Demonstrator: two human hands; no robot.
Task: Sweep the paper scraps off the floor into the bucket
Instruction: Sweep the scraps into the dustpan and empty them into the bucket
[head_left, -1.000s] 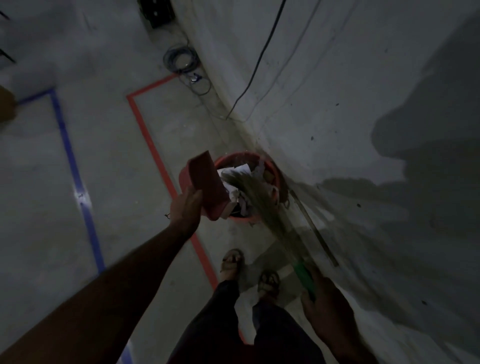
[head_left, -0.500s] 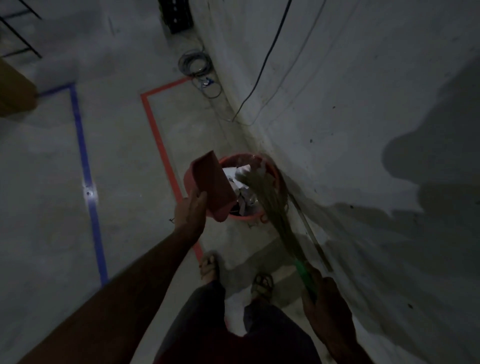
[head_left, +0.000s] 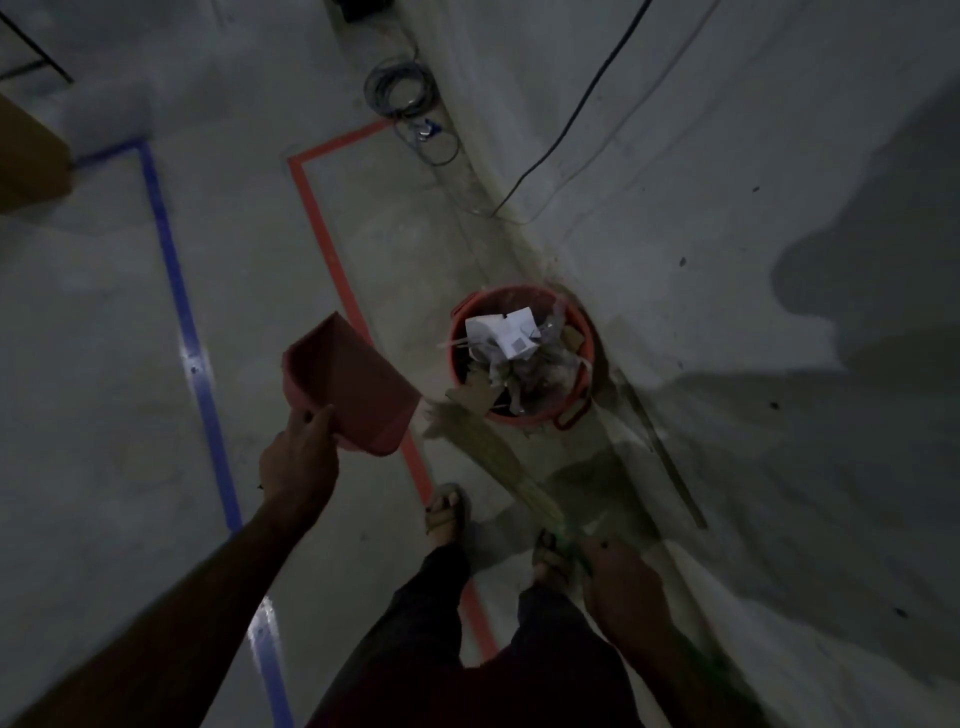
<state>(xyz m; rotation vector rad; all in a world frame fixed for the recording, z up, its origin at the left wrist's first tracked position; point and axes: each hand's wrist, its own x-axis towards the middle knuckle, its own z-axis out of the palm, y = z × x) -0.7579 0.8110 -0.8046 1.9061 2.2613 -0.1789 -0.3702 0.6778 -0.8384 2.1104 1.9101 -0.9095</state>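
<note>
A red bucket (head_left: 574, 413) stands on the floor against the wall, filled with white paper scraps (head_left: 501, 335) and bits of cardboard. My left hand (head_left: 298, 462) grips a red dustpan (head_left: 348, 384) by its near edge, held in the air to the left of the bucket. My right hand (head_left: 621, 584) holds the green handle of a straw broom (head_left: 488, 447), whose bristles point up-left and end just short of the bucket's near rim. The room is dim.
A grey wall (head_left: 727, 208) rises right behind the bucket. Red tape (head_left: 332, 260) and blue tape (head_left: 176, 291) run across the concrete floor. Coiled cables (head_left: 400, 93) lie at the wall's foot farther off. A brown box (head_left: 26, 156) sits far left. My sandalled feet (head_left: 447, 512) stand near.
My left hand pulled the dustpan away from over the bucket to the left. The broom's bristles came out of the bucket and now lie in front of it. The scraps show in the bucket.
</note>
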